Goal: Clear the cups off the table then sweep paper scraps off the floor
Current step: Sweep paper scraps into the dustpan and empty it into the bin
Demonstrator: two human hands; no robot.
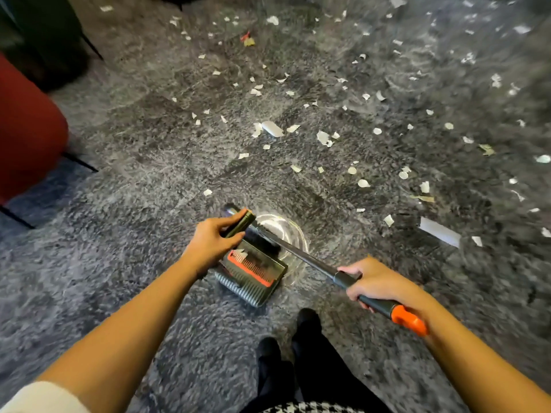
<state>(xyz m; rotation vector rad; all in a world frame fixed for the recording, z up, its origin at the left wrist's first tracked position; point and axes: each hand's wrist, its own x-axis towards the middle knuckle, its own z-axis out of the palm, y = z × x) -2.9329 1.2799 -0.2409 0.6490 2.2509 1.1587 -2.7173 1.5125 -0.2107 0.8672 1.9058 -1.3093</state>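
Torn white paper scraps (323, 137), mostly small and ragged with a few rounded bits, lie scattered over the far and right parts of the grey carpeted floor (119, 278). The floor's pile looks short and mottled, though the picture is smeared by blur. A longer white paper strip (439, 232) lies flat at the right, and a rounded white piece (272, 128) sits among the scraps farther off. In the near middle a dark green plastic dustpan (253, 272) stands on the carpet. It has a row of orange comb teeth across it and a grey ribbed rubber lip along its near edge. The left hand (214, 239) is curled round the dustpan's thick cylindrical handle (240, 223), fingers wrapped over the top and thumb underneath. The right hand (375, 281) is closed in a fist round the dark grey grip of the broom (298, 254). The broom's thin metal pole slants from the near right towards the dustpan, and its bright orange end cap (408, 320) sticks out past the wrist. The broom's dark head is blurred just behind the dustpan, beside a shiny round patch (283, 231) whose nature I cannot tell. A red upholstered chair (26, 129) on thin black legs stands at the left edge. Two black shoes (307, 320) point forward on the carpet below the hands.
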